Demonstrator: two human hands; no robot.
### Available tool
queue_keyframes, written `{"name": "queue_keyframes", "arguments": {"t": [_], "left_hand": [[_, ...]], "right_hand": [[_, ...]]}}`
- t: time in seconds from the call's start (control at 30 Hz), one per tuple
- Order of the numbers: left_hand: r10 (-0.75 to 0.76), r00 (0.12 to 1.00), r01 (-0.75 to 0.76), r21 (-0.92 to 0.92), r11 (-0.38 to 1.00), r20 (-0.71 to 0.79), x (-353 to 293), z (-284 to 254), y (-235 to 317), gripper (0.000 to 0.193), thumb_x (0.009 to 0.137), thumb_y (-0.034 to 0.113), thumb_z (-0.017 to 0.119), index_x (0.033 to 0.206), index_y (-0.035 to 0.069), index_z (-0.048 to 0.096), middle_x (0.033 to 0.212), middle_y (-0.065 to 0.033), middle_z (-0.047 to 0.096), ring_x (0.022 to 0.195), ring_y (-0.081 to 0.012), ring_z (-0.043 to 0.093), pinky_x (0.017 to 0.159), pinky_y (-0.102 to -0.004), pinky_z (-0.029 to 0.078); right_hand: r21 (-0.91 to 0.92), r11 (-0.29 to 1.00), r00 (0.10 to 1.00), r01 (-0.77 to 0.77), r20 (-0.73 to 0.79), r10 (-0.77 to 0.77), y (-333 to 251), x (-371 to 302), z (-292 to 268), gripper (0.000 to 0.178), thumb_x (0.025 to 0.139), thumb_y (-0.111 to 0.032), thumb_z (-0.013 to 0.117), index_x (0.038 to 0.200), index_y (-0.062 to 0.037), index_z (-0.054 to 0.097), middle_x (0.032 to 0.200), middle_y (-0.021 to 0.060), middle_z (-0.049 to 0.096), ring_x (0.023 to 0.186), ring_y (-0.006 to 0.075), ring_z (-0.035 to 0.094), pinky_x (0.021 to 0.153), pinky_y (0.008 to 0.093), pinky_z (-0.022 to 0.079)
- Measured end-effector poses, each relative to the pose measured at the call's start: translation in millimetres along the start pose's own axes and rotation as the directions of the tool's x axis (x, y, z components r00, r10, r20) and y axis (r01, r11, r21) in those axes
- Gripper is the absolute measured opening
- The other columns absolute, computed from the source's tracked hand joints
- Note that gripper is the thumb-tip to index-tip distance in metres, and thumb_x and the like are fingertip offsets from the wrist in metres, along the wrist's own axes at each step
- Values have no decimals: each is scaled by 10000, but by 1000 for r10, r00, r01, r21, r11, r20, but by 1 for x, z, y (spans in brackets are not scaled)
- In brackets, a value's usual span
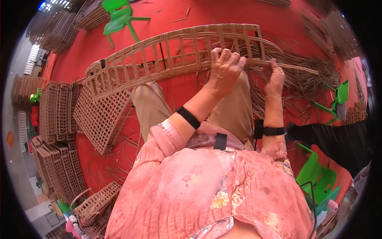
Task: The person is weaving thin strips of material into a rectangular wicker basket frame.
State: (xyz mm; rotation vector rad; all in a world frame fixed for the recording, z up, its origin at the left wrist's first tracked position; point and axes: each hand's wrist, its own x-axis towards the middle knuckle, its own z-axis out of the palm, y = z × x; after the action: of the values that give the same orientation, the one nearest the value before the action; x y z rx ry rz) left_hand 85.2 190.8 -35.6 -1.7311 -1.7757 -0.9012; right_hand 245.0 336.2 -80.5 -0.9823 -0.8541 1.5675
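Observation:
A long brown woven rattan basket frame [175, 67], with open ladder-like slats, lies across my knees in front of me. My left hand [227, 71] has its fingers curled over the frame's near rim toward its right end. Just to the right, my right hand [274, 81] is raised with its fingers stretched up beside a pale rattan strip [298, 68]. The strip runs out rightward from the frame's rim. My right thumb is slightly smeared, and no firm grip on the strip shows. Another thin strip curves along the frame's far side.
A heap of loose rattan strips [310, 59] lies on the red floor [179, 12] at the right. A lattice panel [104, 115] and stacked woven baskets [57, 111] stand left. Green chairs [119, 16] surround me. Another person's dark-clothed limb [330, 139] reaches in at right.

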Motion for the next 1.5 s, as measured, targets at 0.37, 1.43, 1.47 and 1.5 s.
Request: {"name": "queue_keyframes", "arguments": {"t": [0.37,1.43,1.47,1.5], "left_hand": [[-23,999,21,-43,999,-46,-8,8,3,403,750,104,720,1151,128,689,971,-28,588,982,-240,561,912,-429,407],[-94,990,104,92,990,-108,-56,-82,-66,184,773,154,630,915,55,689,910,-77,606,889,-247,604,844,-413,455],[-80,989,94,107,990,-127,-53,-81,-64,168,766,152,621,879,44,681,900,-84,606,895,-246,610,835,-408,457],[-76,988,91,109,990,-136,-49,-75,-64,168,766,152,621,879,44,681,900,-84,606,895,-246,610,835,-408,457]], "right_hand": [[52,999,1000,5,-8,-4,7,1,0,221,937,-221,726,897,-4,713,812,86,726,694,168,670,670,309,541],[-286,-142,229,948,919,-321,3,-115,126,331,709,-96,796,999,-101,638,1036,77,638,1032,302,595,923,435,462],[-302,-156,237,941,913,-333,5,-113,126,332,715,-98,794,1006,-102,635,1043,75,636,1037,301,594,926,435,460],[-297,-163,230,941,913,-337,4,-108,124,332,715,-98,794,1006,-102,635,1043,75,636,1037,301,594,926,435,460]]}}
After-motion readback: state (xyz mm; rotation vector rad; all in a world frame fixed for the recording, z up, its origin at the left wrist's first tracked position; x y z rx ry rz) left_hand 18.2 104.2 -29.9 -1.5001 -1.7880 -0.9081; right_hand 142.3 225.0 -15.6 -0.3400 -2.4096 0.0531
